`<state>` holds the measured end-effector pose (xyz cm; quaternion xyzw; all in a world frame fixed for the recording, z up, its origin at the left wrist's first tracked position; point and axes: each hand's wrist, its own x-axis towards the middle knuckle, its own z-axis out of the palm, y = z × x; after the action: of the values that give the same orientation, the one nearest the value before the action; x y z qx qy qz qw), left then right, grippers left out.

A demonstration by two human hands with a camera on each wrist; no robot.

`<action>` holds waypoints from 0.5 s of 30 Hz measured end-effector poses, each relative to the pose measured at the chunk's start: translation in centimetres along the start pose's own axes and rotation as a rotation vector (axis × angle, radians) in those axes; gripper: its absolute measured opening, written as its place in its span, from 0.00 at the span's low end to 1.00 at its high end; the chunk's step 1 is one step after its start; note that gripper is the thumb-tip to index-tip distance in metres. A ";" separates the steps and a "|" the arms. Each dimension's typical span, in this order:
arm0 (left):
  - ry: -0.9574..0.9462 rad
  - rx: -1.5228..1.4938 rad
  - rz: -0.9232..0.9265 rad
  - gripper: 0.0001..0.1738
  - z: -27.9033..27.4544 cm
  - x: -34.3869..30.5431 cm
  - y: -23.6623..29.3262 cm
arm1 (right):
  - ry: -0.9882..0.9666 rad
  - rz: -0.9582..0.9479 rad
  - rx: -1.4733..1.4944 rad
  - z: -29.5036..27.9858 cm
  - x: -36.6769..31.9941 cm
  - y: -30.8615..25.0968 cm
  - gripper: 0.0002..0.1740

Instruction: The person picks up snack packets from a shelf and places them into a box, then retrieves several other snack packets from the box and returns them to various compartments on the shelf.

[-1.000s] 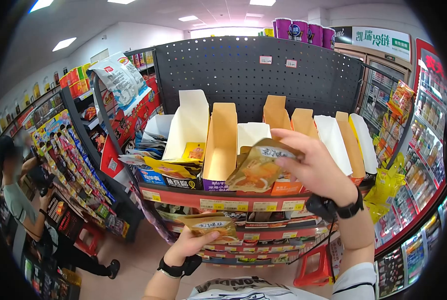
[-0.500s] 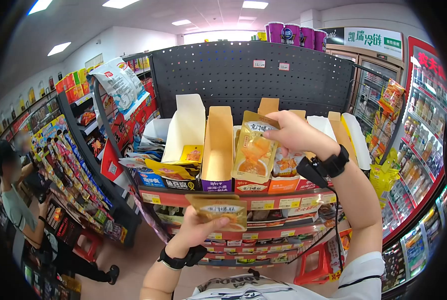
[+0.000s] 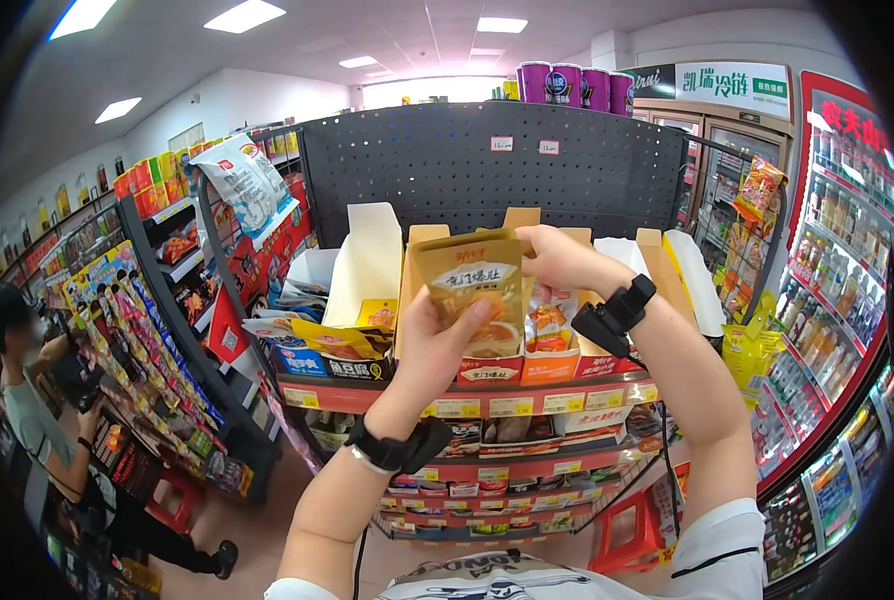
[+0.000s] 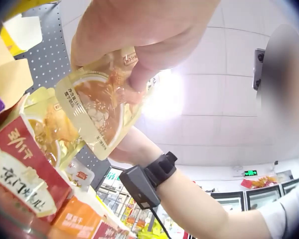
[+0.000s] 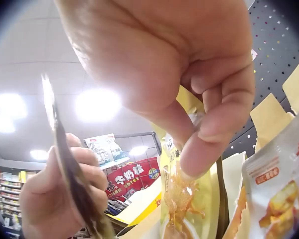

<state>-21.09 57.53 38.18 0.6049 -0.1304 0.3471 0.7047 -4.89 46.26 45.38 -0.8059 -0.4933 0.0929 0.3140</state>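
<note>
Held up in front of the shelf, a gold snack pouch [image 3: 482,285] is gripped by my left hand [image 3: 429,345], thumb across its printed front. My right hand [image 3: 559,258] is just behind and to the right of it. In the right wrist view, the right thumb and fingers pinch the top of another gold pouch [image 5: 182,204], which stands upright among the cartons. The red display box [image 3: 489,371] sits below both hands, and the left wrist view shows gold pouches [image 4: 52,127] in it. The left pouch hides much of that box in the head view.
Left of the box are a tall white carton [image 3: 362,262] and yellow pouches [image 3: 335,340]. An orange box [image 3: 549,369] with white pouches adjoins on the right. Yellow bags [image 3: 752,355] hang at the right end. Another person [image 3: 42,400] stands left; a red stool [image 3: 627,535] is below right.
My left hand has risen from below the shelf edge, bringing its pouch up before the boxes. The right hand has lowered its pouch toward the red box, where the left pouch now overlaps it.
</note>
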 end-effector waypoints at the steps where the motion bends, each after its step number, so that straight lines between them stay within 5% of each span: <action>1: -0.006 0.049 0.014 0.13 0.1 0.5 -0.6 | -0.009 0.023 0.012 0.0 0.0 -0.1 0.28; 13: -0.148 0.234 0.027 0.15 0.5 1.8 -3.9 | 0.064 -0.184 0.171 0.2 -0.8 0.8 0.04; 15: -0.124 0.235 0.007 0.16 -0.2 2.1 -4.5 | 0.059 -0.090 0.127 0.0 -1.4 0.0 0.04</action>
<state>-16.69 58.31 35.98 0.7032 -0.1344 0.3244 0.6182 -5.58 45.11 45.17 -0.7639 -0.5125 0.0858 0.3826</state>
